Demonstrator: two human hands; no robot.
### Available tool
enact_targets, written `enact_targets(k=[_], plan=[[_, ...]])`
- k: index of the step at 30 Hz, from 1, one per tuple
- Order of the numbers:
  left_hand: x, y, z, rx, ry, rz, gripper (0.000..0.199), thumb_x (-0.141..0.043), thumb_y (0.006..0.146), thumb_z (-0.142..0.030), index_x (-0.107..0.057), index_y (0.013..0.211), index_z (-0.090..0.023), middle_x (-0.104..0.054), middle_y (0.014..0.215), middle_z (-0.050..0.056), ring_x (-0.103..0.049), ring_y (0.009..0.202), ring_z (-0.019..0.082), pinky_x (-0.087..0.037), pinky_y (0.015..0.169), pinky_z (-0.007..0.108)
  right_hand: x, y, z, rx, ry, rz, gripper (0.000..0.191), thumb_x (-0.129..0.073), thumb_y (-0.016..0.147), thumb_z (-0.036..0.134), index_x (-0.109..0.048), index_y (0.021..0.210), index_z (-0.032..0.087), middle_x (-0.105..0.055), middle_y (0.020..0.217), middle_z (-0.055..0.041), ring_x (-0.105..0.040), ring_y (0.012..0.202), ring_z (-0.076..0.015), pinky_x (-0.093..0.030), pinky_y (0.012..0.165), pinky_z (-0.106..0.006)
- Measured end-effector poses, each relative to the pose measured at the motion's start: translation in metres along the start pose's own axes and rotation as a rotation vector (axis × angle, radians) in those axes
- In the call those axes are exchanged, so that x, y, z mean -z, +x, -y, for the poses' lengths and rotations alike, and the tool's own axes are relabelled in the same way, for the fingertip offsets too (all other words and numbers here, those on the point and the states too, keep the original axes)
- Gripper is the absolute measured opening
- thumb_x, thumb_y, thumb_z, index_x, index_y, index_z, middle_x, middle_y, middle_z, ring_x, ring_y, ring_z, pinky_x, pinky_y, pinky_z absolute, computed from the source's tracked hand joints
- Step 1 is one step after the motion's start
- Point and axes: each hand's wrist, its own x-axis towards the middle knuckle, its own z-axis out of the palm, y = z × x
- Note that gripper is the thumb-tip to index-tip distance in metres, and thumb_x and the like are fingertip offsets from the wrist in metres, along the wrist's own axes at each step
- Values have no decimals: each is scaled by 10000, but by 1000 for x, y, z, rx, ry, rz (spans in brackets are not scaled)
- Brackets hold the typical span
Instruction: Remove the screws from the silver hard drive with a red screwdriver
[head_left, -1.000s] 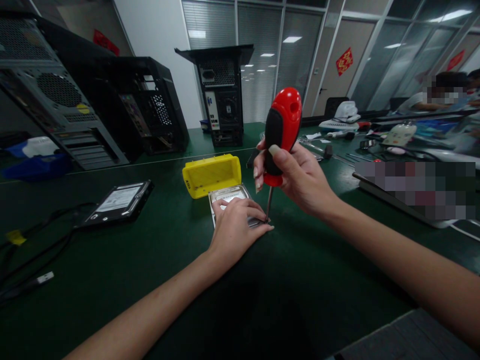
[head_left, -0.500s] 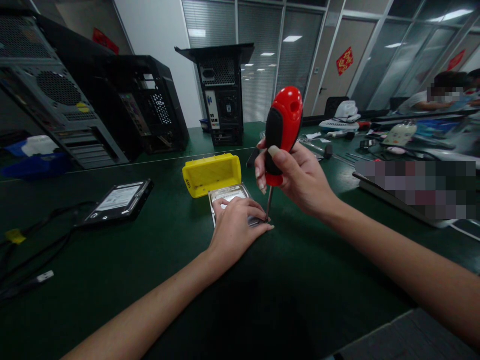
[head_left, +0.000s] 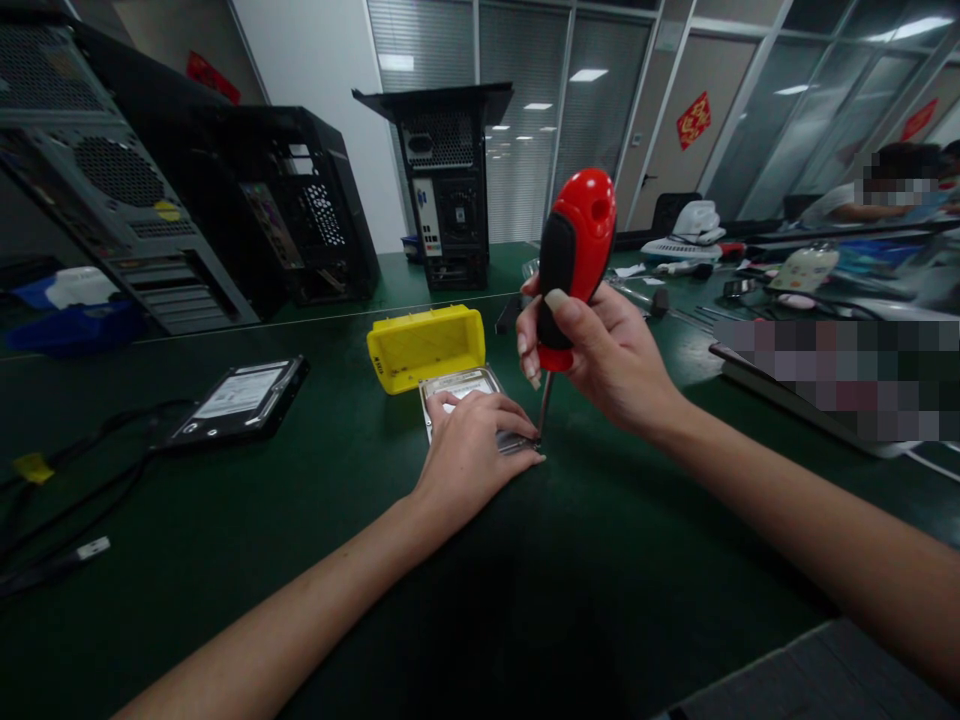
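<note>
A silver hard drive (head_left: 461,382) lies flat on the green table, partly covered by my left hand (head_left: 472,435). That hand grips the drive from above, fingers across its top and thumb at its near right corner. My right hand (head_left: 611,345) is wrapped round the red and black handle of a screwdriver (head_left: 581,240). Its shaft points down, leaning slightly, with the tip at the drive's right corner beside my left fingertips. Whether the tip sits in a screw is too small to tell. A yellow box (head_left: 427,350), open at the front, stands just behind the drive.
Another hard drive (head_left: 244,392) lies to the left near black cables (head_left: 97,500). Computer cases (head_left: 450,200) stand along the back and left. Tools and a pale book-like object (head_left: 817,400) are on the right. A person (head_left: 862,200) sits far right.
The screwdriver handle has tipped slightly to the right along with my right hand, its tip staying at the drive's corner. My left hand keeps its place on the hard drive.
</note>
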Motion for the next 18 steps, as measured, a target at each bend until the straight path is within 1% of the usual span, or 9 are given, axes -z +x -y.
enact_targets(k=[14, 18], plan=[[0, 0, 0, 0, 0, -4, 97, -721, 724, -354, -704, 793, -288, -695, 983, -48, -569, 980, 222, -218, 814, 419, 1, 0, -2, 30, 24, 8, 201, -539, 875, 330, -517, 999, 173, -581, 748, 19, -577, 619, -79, -503, 593, -220], [1, 1, 0, 6, 8, 17, 110, -711, 733, -369, -705, 803, -284, -693, 988, -46, -565, 988, 226, -218, 825, 421, 1, 0, -3, 28, 15, 0, 207, -543, 871, 344, -517, 996, 182, -579, 750, 25, -569, 615, -76, -504, 595, -216]])
